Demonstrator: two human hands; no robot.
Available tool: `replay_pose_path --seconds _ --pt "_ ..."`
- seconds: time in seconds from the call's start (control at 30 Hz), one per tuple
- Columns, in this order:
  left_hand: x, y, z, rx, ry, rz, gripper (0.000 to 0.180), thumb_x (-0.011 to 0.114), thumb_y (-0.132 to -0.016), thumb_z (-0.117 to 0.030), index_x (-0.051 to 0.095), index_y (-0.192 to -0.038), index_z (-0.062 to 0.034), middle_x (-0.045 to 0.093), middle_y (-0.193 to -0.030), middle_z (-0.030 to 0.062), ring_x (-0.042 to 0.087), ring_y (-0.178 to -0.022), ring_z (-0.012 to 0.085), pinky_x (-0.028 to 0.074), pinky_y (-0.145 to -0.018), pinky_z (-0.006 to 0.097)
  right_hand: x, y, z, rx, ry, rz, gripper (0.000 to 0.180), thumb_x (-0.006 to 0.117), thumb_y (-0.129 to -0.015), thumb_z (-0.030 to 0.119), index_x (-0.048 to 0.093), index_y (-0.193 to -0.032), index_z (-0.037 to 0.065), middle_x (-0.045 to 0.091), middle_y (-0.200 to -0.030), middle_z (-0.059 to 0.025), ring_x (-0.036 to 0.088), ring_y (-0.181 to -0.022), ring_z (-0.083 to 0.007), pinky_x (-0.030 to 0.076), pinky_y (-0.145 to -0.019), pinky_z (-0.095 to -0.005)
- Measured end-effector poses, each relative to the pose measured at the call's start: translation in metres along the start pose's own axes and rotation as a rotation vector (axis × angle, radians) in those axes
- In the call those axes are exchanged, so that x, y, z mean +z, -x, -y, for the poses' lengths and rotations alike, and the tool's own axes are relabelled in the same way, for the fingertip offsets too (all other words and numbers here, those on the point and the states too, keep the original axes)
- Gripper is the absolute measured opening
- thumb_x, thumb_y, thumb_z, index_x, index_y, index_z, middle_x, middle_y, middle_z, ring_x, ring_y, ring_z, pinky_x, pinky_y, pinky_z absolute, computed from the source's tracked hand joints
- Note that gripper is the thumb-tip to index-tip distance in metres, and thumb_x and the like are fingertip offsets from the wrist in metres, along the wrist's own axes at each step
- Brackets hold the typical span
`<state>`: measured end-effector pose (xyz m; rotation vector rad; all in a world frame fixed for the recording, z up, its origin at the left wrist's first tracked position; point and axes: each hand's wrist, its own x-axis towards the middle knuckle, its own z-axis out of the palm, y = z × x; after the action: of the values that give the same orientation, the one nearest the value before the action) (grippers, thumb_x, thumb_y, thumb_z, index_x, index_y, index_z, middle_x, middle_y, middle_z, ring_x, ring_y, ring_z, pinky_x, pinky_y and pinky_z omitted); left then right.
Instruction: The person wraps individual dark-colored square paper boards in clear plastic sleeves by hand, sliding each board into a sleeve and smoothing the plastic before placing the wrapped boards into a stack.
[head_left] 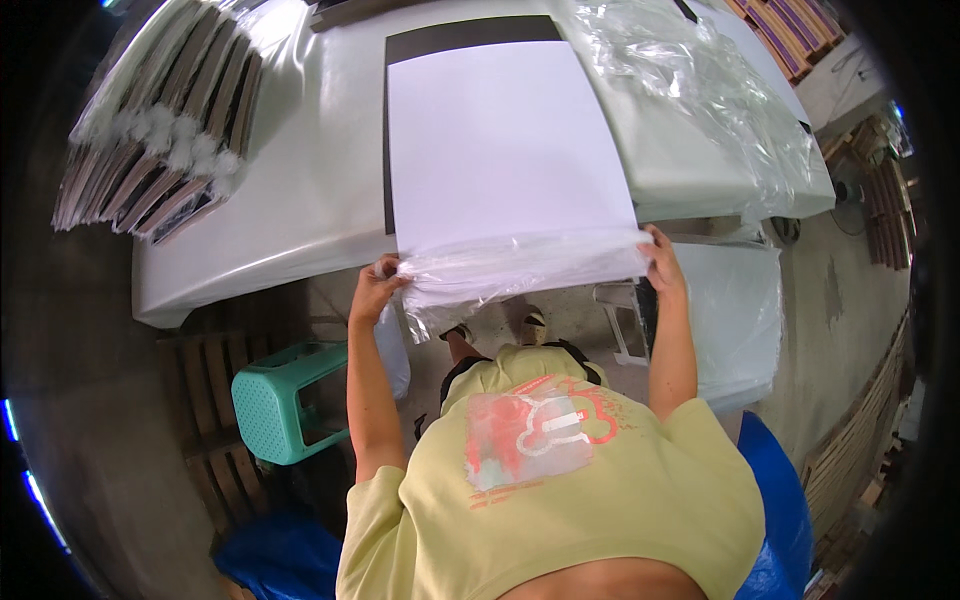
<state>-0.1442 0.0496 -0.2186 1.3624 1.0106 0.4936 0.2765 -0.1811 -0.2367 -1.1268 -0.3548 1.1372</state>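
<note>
A large white sheet [510,150] lies on the table with its near end reaching past the table's front edge. Clear plastic film [520,262] is bunched in folds across that near end. My left hand [378,288] pinches the film at the sheet's left corner, and my right hand [660,262] grips it at the right corner. Beneath the white sheet, a black sheet [470,36] shows along the far and left edges. Whether the fingers also hold the white sheet's corners is hidden by the film.
The table [300,190] has a pale, glossy cover. A stack of plastic-wrapped panels [165,120] stands at its left end; loose clear plastic [690,90] lies at the right. Below are a green stool [270,410] and a plastic-wrapped white stack [725,320].
</note>
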Motion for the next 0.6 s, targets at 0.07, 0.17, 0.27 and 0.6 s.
replay_pose_path --seconds 0.07,0.17,0.27,0.6 --pt "0.001 -0.007 -0.006 -0.028 0.054 -0.055 0.011 0.063 -0.074 -0.01 0.06 -0.083 -0.0041 0.054 -0.072 -0.0031 0.045 -0.062 0.0044 0.033 -0.051 0.018 0.005 -0.011 -0.003 0.071 0.016 0.02 0.021 0.061 -0.065 -0.006 0.05 -0.075 0.009 0.052 -0.075 0.0015 0.05 -0.071 -0.009 0.04 -0.062 -0.0205" --pt "-0.015 -0.017 -0.002 -0.05 0.106 -0.087 0.015 0.062 -0.076 -0.016 0.059 -0.086 -0.0043 0.053 -0.07 -0.0048 0.041 -0.056 0.0023 0.029 -0.049 0.017 0.013 -0.013 0.017 -0.09 0.044 0.012 0.023 0.062 -0.065 -0.005 0.051 -0.08 0.009 0.054 -0.08 0.0013 0.051 -0.076 -0.0091 0.041 -0.068 -0.0216" --pt "-0.012 -0.02 -0.028 -0.025 0.262 0.04 0.025 0.062 -0.075 -0.015 0.057 -0.094 -0.0012 0.057 -0.079 0.0007 0.051 -0.066 0.0077 0.039 -0.058 0.02 0.007 -0.015 0.029 -0.019 0.142 0.163 0.03 0.063 -0.065 -0.004 0.052 -0.09 0.008 0.056 -0.085 -0.0001 0.054 -0.081 -0.0108 0.044 -0.073 -0.025" --pt "-0.032 -0.008 -0.126 0.803 0.714 0.147 0.044 0.039 -0.087 -0.025 0.034 -0.126 -0.0055 0.048 -0.113 0.014 0.048 -0.103 0.0219 0.038 -0.091 0.035 0.056 -0.005 0.118 -0.839 -0.724 0.317 0.068 0.05 -0.08 0.034 0.021 -0.133 0.003 0.032 -0.134 -0.0069 0.038 -0.117 -0.0188 0.03 -0.098 -0.0356"
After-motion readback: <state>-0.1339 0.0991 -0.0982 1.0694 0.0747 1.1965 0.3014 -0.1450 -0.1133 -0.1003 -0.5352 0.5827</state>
